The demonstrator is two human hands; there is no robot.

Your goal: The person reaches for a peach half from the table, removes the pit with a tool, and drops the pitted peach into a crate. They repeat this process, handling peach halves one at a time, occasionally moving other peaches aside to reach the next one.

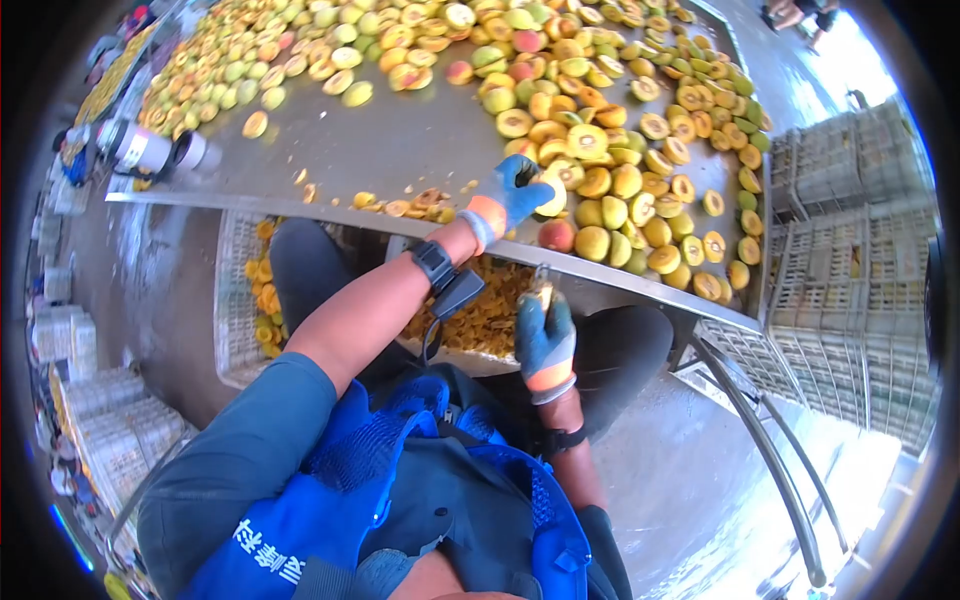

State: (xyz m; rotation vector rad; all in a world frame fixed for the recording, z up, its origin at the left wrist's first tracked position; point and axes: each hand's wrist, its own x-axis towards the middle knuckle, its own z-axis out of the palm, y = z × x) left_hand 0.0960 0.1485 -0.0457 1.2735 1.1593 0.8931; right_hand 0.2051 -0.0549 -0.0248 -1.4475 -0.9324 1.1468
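My left hand (508, 197), in a blue and orange glove, reaches over the front edge of the metal table (420, 125). Its fingers are closed on a yellow peach half (551, 196) beside the pile of halved peaches (587, 142). Below the table edge, my right hand (547, 348), gloved alike, is wrapped round a small hand tool (543, 285) with a metal tip pointing up. The exact shape of that tip is too small to make out. A reddish whole-looking peach (556, 236) lies at the edge between the two hands.
Under the table, a crate holds cut yellow scraps (480, 310); a white crate (237, 300) with peach pieces stands to its left. A grey cylindrical container (140, 148) lies at the table's left. Stacked crates (850, 240) and a curved metal rail (765, 450) are on the right.
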